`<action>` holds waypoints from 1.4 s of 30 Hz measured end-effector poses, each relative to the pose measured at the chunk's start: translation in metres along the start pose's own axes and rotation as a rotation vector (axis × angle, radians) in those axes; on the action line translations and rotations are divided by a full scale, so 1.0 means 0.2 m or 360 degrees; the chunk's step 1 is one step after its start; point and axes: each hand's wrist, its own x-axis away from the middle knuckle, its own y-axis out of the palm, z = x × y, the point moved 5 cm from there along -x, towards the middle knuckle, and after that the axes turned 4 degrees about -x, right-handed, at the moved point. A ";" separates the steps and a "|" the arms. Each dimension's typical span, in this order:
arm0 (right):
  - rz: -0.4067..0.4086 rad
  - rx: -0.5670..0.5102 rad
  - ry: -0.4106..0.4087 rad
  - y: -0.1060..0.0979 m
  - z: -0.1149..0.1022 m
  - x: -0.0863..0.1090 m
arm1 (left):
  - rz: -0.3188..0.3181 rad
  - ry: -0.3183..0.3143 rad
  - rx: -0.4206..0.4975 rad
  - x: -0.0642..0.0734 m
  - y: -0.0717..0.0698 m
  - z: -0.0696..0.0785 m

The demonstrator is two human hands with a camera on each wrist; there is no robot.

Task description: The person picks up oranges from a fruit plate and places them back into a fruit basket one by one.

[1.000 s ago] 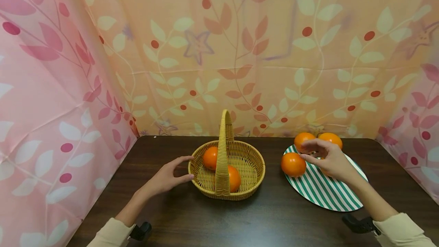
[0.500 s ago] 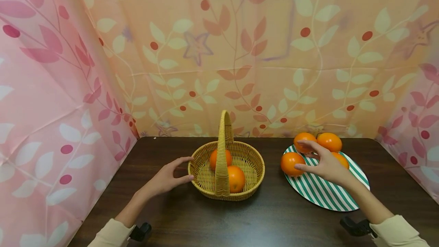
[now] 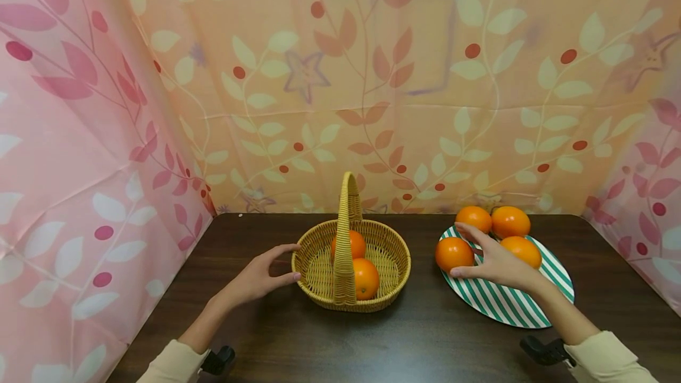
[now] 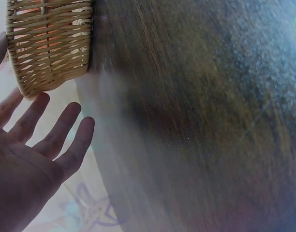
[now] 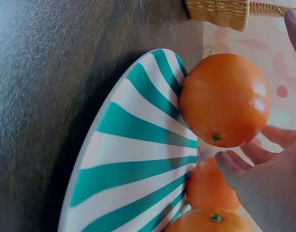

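Observation:
A woven basket (image 3: 375,305) with a tall handle stands mid-table. Two oranges lie in it: one behind (image 3: 355,244), partly covered by the handle, and one in front (image 3: 367,279). At its left rim my left hand (image 3: 258,275) rests its fingertips, fingers spread. On the right, a green-and-white striped plate (image 3: 513,306) bears several oranges. My right hand (image 3: 500,263), thumb and fingers parted, is beside the plate's left orange (image 3: 452,255); in the right wrist view the fingertips are close to this orange (image 5: 225,99), contact unclear, and nothing is gripped.
Further oranges sit at the plate's back (image 3: 473,218), (image 3: 511,221) and right (image 3: 521,251). Dark wooden table surface (image 3: 420,336) lies between basket and plate. Patterned cloth (image 3: 340,93) hangs behind and at both sides.
The right hand has shifted left and slightly nearer, from over the plate to its left orange. Both oranges in the basket have rolled to the right. The left hand stays at the rim.

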 end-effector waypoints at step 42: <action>0.0137 -0.0151 -0.0073 -0.03 0.00 -0.04 | 0.0020 0.0014 0.0032 0.00 0.00 -0.01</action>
